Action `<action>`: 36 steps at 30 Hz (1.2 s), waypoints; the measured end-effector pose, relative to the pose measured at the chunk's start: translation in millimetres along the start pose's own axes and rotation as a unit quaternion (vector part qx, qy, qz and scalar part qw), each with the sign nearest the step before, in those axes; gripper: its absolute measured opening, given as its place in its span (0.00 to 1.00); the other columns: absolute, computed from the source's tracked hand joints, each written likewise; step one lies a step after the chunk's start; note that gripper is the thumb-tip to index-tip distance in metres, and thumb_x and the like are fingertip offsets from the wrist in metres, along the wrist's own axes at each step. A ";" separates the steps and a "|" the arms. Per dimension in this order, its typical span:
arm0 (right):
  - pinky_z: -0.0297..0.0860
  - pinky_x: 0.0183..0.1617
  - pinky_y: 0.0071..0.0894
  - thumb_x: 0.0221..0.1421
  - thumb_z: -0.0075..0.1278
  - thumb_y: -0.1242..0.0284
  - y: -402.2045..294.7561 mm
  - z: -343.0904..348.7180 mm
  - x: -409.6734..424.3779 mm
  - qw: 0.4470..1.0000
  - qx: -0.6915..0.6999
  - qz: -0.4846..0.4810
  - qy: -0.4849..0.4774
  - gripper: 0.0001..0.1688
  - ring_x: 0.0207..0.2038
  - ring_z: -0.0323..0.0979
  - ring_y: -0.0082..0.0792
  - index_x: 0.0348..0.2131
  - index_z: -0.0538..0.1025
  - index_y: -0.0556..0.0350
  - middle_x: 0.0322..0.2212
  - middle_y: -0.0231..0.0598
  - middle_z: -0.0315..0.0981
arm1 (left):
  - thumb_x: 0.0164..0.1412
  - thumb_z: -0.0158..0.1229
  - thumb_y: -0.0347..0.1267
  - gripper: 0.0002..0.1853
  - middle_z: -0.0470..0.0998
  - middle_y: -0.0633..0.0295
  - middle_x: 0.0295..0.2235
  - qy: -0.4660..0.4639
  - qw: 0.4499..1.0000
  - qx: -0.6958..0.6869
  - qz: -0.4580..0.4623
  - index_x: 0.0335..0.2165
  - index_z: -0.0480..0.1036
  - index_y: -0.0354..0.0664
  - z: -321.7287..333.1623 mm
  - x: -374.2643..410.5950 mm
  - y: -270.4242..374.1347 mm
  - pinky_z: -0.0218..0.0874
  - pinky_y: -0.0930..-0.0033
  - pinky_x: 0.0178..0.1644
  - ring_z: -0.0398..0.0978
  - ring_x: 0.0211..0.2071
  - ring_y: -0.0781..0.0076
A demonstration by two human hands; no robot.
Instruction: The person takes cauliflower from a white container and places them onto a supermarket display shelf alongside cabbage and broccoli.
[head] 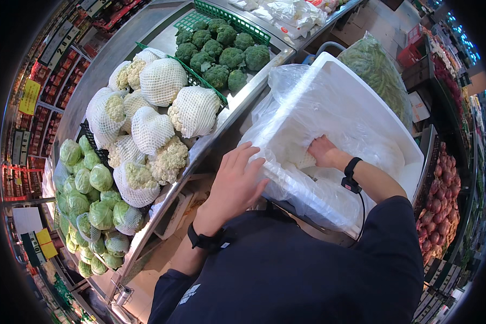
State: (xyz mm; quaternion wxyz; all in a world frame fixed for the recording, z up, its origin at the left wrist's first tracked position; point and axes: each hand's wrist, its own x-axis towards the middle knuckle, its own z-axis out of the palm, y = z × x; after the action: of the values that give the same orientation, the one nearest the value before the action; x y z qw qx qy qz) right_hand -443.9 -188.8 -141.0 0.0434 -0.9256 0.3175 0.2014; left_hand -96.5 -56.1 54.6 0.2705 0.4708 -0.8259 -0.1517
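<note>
My right hand [325,151] reaches into a white foam box [358,84] lined with clear plastic film [340,113]. Its fingers touch a cauliflower in white foam netting [303,158]; the fingertips are partly hidden, so the grip is unclear. Over the box's near left edge, my left hand [237,178] is spread with its fingers apart and holds nothing. To the left, cauliflowers in foam netting [152,129] lie heaped on a metal display counter [243,117].
Broccoli heads [231,57] fill the counter's far part, beside green plastic dividers [249,32]. Small cabbages [101,177] lie at the near left. Behind the box stands a bag of green vegetables [374,73]; red onions [439,202] are at the right.
</note>
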 end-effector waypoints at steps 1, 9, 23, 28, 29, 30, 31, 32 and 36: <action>0.64 0.57 0.50 0.37 0.63 0.68 -1.6 -11.9 1.0 1.000 0.009 0.009 -0.026 0.27 0.52 0.72 0.45 0.42 0.81 0.47 0.42 0.43 0.77 | 0.52 0.67 0.29 0.23 0.69 0.50 0.53 0.005 1.000 -0.001 -0.002 0.47 0.71 0.37 0.7 -1.3 -0.7 0.58 0.51 0.60 0.64 0.60 0.47; 0.63 0.59 0.47 0.37 0.64 0.66 10.2 -27.2 -0.4 0.996 0.035 0.070 -0.031 0.32 0.54 0.69 0.48 0.46 0.78 0.52 0.47 0.48 0.73 | 0.52 0.66 0.28 0.22 0.70 0.49 0.52 0.022 1.000 -0.017 -0.005 0.46 0.71 0.37 -0.6 -13.7 -0.7 0.58 0.51 0.60 0.65 0.59 0.46; 0.66 0.53 0.47 0.30 0.61 0.66 -19.3 -77.3 -50.4 0.992 0.061 0.091 0.064 0.30 0.49 0.69 0.52 0.37 0.76 0.64 0.40 0.52 0.71 | 0.55 0.64 0.32 0.22 0.68 0.48 0.53 0.010 0.999 -0.047 0.006 0.47 0.70 0.36 -4.1 -27.8 -27.3 0.57 0.50 0.62 0.63 0.60 0.44; 0.68 0.48 0.46 0.27 0.61 0.67 -35.5 -128.5 -102.4 0.969 0.159 0.116 0.152 0.32 0.45 0.70 0.53 0.38 0.74 0.62 0.39 0.51 0.70 | 0.55 0.64 0.35 0.24 0.65 0.46 0.56 -0.024 0.999 -0.032 0.035 0.49 0.69 0.37 2.7 -19.8 -38.9 0.55 0.48 0.63 0.59 0.62 0.43; 0.69 0.47 0.44 0.26 0.61 0.68 -39.9 -136.2 -113.5 0.962 0.173 0.133 0.162 0.33 0.44 0.70 0.55 0.38 0.73 0.62 0.39 0.51 0.69 | 0.55 0.64 0.35 0.25 0.65 0.45 0.57 -0.032 0.998 -0.030 0.042 0.49 0.69 0.37 3.9 -18.4 -41.9 0.55 0.48 0.63 0.59 0.63 0.42; 0.70 0.46 0.43 0.26 0.61 0.69 -43.0 -144.3 -123.2 0.955 0.187 0.148 0.173 0.33 0.43 0.70 0.56 0.38 0.72 0.62 0.40 0.51 0.68 | 0.55 0.64 0.35 0.25 0.64 0.45 0.57 -0.034 0.998 -0.035 0.048 0.49 0.69 0.36 4.1 -16.6 -44.1 0.54 0.48 0.63 0.58 0.63 0.42; 0.70 0.46 0.43 0.26 0.60 0.69 -44.6 -154.3 -131.6 0.953 0.179 0.168 0.178 0.33 0.43 0.70 0.56 0.39 0.72 0.62 0.40 0.51 0.68 | 0.55 0.64 0.35 0.25 0.64 0.45 0.57 -0.037 0.997 -0.040 0.053 0.49 0.70 0.36 4.1 -14.4 -46.6 0.54 0.48 0.63 0.58 0.63 0.42; 0.70 0.46 0.43 0.26 0.60 0.68 -46.4 -165.0 -139.8 0.950 0.171 0.188 0.182 0.33 0.43 0.70 0.56 0.39 0.72 0.62 0.40 0.51 0.68 | 0.55 0.65 0.35 0.25 0.64 0.44 0.57 -0.040 0.996 -0.045 0.059 0.49 0.70 0.36 4.2 -12.6 -48.7 0.54 0.48 0.63 0.58 0.63 0.42; 0.69 0.45 0.44 0.28 0.60 0.69 -51.6 -210.5 -165.1 0.940 0.101 0.245 0.215 0.32 0.41 0.69 0.57 0.38 0.71 0.61 0.38 0.51 0.68 | 0.55 0.65 0.36 0.25 0.64 0.44 0.57 -0.041 0.993 -0.067 0.093 0.48 0.70 0.35 4.7 -7.1 -58.2 0.54 0.47 0.63 0.58 0.63 0.41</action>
State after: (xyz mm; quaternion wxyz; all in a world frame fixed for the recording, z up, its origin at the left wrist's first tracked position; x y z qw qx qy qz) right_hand -458.4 -97.5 115.3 0.0162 -0.8311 0.5550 -0.0312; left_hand -55.9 -79.8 19.3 0.2803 0.3662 -0.8646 -0.1997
